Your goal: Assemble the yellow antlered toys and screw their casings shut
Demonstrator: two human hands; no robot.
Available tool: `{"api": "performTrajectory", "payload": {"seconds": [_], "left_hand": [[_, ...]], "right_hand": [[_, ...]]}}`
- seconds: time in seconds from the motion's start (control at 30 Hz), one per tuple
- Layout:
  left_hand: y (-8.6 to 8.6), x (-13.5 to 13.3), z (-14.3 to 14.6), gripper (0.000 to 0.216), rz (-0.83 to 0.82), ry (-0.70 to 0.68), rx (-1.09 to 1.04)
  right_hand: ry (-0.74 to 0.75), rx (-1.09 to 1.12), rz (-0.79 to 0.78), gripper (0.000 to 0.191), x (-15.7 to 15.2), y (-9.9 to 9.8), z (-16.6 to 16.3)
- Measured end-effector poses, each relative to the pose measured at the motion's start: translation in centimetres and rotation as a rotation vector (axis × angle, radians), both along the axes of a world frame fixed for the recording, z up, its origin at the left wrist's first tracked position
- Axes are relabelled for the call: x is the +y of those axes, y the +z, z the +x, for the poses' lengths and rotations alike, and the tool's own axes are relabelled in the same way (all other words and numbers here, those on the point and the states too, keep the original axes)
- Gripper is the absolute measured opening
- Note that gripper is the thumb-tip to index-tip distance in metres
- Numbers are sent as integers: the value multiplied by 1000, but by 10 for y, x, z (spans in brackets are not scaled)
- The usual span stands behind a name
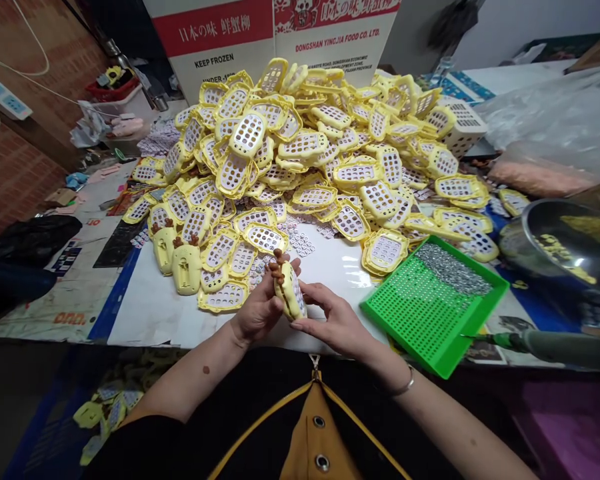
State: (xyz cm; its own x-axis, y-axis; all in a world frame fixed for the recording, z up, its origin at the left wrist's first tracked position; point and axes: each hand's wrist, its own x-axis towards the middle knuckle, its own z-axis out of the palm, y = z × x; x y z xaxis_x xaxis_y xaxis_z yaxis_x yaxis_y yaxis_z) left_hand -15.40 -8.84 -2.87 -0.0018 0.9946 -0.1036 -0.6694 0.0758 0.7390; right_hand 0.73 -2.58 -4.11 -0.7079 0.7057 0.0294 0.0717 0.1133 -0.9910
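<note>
Between my two hands is a yellow plastic toy casing (291, 293) with brown antlers at its top, turned edge-on so that a seam shows along its side. My left hand (261, 308) is closed around its left side and back. From the right, my right hand (333, 319) pinches its lower right edge between thumb and fingers. Just beyond my hands lie yellow casing halves with keypads (265, 238). Left of my left hand, two antlered yellow casings (187, 268) lie face up.
A large pile of yellow keypad halves (300, 143) rises ahead, before a printed carton (220, 50). At right are a green tray (405, 320) of small screws, a power screwdriver (545, 343) and a metal bowl (535, 230). More yellow parts (105, 413) lie below the table, lower left.
</note>
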Motion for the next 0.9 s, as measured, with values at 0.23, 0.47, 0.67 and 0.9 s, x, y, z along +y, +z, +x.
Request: {"api": "performTrajectory", "payload": {"seconds": [0.23,0.47,0.67,0.9], "left_hand": [[-9,1,-6,53,-41,-32,-111],[-3,7,3,58,-245,120,-193],[5,8,8,58,-286,252,-129],[11,7,10,49,-289,240,-28]], "right_hand": [[322,-33,-10,45,2,14,2],[38,-467,665,55,-12,21,-9],[22,-610,791,45,-11,23,-15],[-48,-309,547,41,-3,28,-9]]}}
